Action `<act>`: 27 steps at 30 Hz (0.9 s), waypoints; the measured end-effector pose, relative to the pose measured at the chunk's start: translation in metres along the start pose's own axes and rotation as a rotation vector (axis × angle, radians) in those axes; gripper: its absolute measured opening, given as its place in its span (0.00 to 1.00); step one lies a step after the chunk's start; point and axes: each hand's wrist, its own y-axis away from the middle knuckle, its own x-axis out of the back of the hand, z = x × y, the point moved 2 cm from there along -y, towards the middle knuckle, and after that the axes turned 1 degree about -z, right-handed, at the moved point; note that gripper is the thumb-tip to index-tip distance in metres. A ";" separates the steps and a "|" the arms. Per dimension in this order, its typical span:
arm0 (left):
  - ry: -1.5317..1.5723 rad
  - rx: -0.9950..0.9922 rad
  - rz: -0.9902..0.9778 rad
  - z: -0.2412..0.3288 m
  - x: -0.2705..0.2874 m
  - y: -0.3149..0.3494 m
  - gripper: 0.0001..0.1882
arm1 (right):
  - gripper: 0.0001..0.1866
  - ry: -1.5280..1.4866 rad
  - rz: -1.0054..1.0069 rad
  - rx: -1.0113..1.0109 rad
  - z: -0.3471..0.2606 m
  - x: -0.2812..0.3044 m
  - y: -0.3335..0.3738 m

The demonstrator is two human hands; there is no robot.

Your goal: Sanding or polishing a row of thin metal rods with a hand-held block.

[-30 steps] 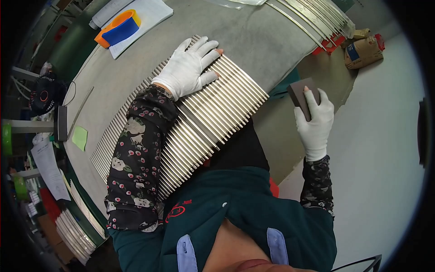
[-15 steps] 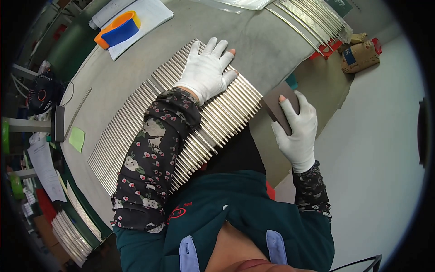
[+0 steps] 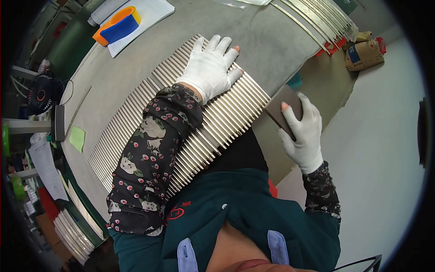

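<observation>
A row of shiny metal rods (image 3: 213, 131) lies side by side over the table, the near ends close to my body. My left hand (image 3: 209, 70), in a white glove with two bare fingertips, rests flat on the rods toward their far right, fingers spread. To the right of the row, my right hand (image 3: 306, 136), gloved alike, grips a flat grey-brown sanding block (image 3: 286, 109) between thumb and fingers. The block stands tilted close against the last rod at the right end; whether it touches is hard to tell.
Far left on the grey table (image 3: 253, 41) are an orange-and-blue tape roll (image 3: 120, 28) on papers, a thin rod (image 3: 78, 111) and a green note (image 3: 77, 138). More rods (image 3: 312, 22) lie at the far right, near a brown sack (image 3: 362, 56). A black fan (image 3: 41, 93) stands left.
The right hand and the sanding block have shifted slightly to the right. My left hand and the right end of the rod row also sit a little farther right.
</observation>
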 end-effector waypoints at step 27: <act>0.032 -0.226 -0.021 -0.079 0.025 0.161 0.36 | 0.32 -0.079 -0.102 -0.182 0.000 -0.007 0.050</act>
